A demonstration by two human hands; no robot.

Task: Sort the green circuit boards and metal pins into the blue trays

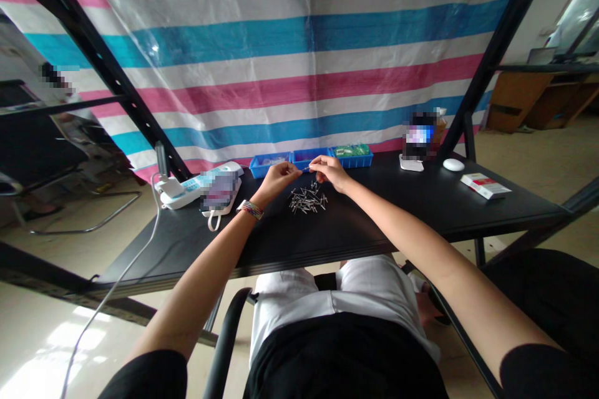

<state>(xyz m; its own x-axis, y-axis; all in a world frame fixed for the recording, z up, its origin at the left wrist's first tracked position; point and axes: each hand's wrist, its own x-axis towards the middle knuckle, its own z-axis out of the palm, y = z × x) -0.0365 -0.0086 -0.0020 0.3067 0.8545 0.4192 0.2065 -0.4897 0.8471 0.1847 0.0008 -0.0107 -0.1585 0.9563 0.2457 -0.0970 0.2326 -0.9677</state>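
Note:
Both my hands are raised over a black table [374, 218], close together. My left hand [279, 174] and my right hand [327, 169] each pinch an end of a thin small metal piece [304, 169] held between them. A woven bracelet [250, 209] is on my left wrist. Just below the hands lies a loose pile of small metal pins [307, 198] on the table.
Three blue bins [311, 158] stand at the table's back edge. A white device with a cable [187, 190] is at the left. A stand with a phone [414, 146], a white mouse [453, 164] and a red-and-white box [485, 185] are at the right. A striped tarp hangs behind.

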